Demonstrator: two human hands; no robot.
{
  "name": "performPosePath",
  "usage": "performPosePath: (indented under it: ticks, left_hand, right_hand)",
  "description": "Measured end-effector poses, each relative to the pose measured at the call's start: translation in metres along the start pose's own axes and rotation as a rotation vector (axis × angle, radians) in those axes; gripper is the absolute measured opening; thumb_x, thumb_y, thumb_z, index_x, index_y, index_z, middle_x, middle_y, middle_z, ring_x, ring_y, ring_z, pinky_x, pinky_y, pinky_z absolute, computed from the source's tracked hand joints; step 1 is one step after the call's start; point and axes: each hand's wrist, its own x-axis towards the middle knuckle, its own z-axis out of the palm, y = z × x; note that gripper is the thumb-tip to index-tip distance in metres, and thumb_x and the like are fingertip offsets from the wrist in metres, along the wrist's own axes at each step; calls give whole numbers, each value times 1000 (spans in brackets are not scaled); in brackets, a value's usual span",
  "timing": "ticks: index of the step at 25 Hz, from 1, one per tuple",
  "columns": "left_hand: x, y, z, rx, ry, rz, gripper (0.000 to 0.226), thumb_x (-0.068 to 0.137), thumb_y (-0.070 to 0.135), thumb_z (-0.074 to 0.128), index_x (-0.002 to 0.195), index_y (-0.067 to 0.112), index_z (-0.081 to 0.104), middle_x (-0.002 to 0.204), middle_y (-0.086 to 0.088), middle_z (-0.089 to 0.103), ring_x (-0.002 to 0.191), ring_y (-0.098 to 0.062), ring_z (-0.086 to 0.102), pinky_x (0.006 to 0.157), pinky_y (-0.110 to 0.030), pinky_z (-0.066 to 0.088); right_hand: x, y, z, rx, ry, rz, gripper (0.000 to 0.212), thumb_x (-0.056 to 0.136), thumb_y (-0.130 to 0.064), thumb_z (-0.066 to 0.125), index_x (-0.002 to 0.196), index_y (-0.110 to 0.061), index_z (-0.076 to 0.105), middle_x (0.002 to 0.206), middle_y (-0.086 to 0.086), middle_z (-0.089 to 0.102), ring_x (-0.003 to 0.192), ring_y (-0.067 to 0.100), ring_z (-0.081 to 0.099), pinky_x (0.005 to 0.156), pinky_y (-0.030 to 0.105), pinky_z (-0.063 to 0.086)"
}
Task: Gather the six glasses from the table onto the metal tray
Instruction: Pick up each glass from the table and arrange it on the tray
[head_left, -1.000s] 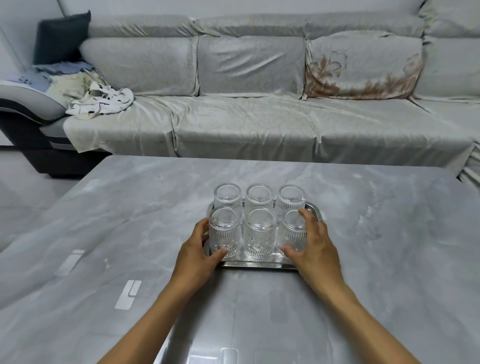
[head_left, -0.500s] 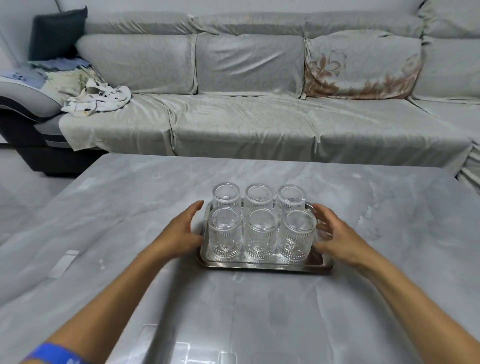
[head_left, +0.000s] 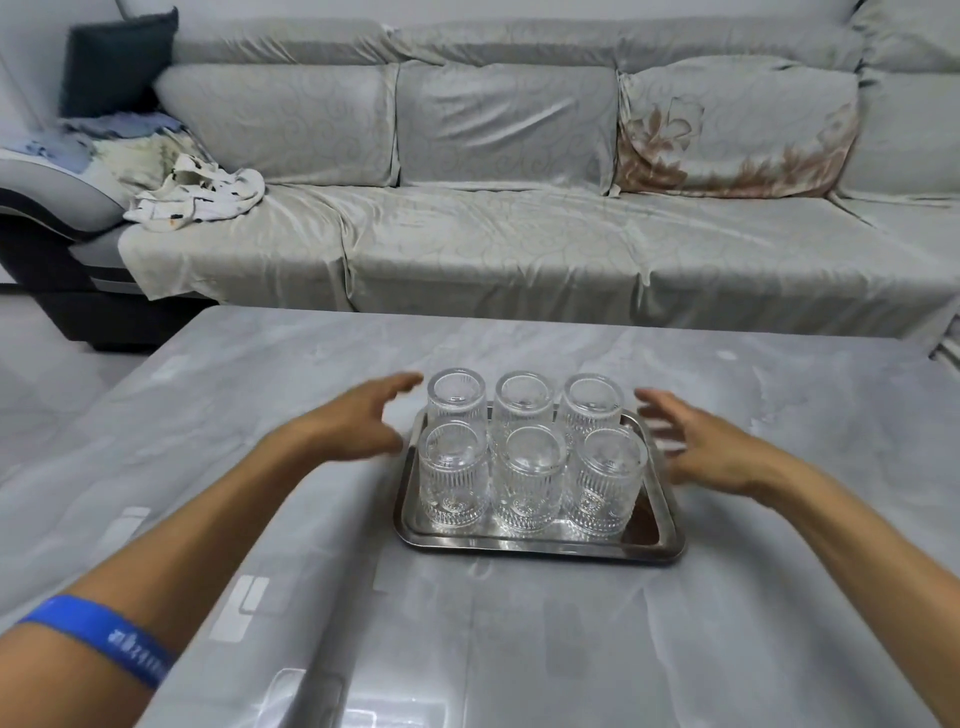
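Observation:
Several clear ribbed glasses (head_left: 529, 480) stand upright in two rows of three on the metal tray (head_left: 540, 544), which rests on the grey marble table (head_left: 779, 597). My left hand (head_left: 358, 421) hovers just left of the tray, fingers spread, touching nothing. On the tray's right side my right hand (head_left: 711, 449) is also open and apart from the rim. Both hands are slightly blurred.
A grey sofa (head_left: 519, 244) runs along the table's far edge, with crumpled clothes (head_left: 192, 197) at its left end and a floral cushion (head_left: 737, 130) to the right. A blue wristband (head_left: 104, 639) is on my left forearm.
My hands let go of the front glasses, moved to the tray's two sides, then pulled outward away from it with fingers spread. The tray and glasses stay put.

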Motion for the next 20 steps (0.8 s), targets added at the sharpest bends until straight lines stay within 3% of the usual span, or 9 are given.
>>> performPosePath:
  ticks: [2,4,6,11,15,17,20]
  left_hand:
    - [8,29,-14,-43,132,131,79,74,34,76,142,31,37,149,3,44,135,-14,40,102,-26,31]
    - [17,67,-6,131,63,263,81,71,64,66,141,37,36,152,7,40,136,-13,36,107,-30,29]
    - [25,91,18,347,-35,293,85,72,65,64,143,29,35,152,2,39,136,-19,37,110,-38,33]
    - [38,93,34,333,-74,201,72,74,55,70,136,25,48,147,4,48,130,-19,47,106,-41,40]
    - [21,78,25,152,-42,214,81,67,58,75,137,32,45,150,9,40,135,-14,40,106,-26,29]
    - [3,49,10,2,-2,166,85,61,55,77,137,38,42,144,15,40,134,-9,37,102,-23,25]
    - [-26,1,8,-130,-7,-23,90,61,24,79,142,32,38,143,12,43,134,-10,38,101,-24,30]
  right_hand:
    - [0,-27,-16,-164,131,-141,76,75,-16,72,139,-37,37,149,-3,41,132,20,43,103,39,42]
    - [6,-58,-8,-479,140,-264,69,72,-52,65,136,-40,42,148,-4,42,129,22,45,104,43,40]
    - [13,-77,16,-754,90,-256,75,72,-66,59,138,-37,41,150,-1,41,128,25,46,100,45,43]
    - [25,-79,26,-758,70,-182,74,74,-64,62,139,-32,42,140,1,52,123,25,50,97,44,44]
    - [13,-57,-7,-529,-33,-176,76,70,-46,71,139,-36,40,148,-7,42,131,16,41,107,36,34]
    - [2,-29,-23,-395,-10,-117,76,68,-35,74,137,-36,42,146,-9,44,124,12,47,102,34,41]
    - [-12,9,-9,-113,-4,-50,84,67,-10,77,138,-36,40,143,-2,48,107,16,61,84,38,56]
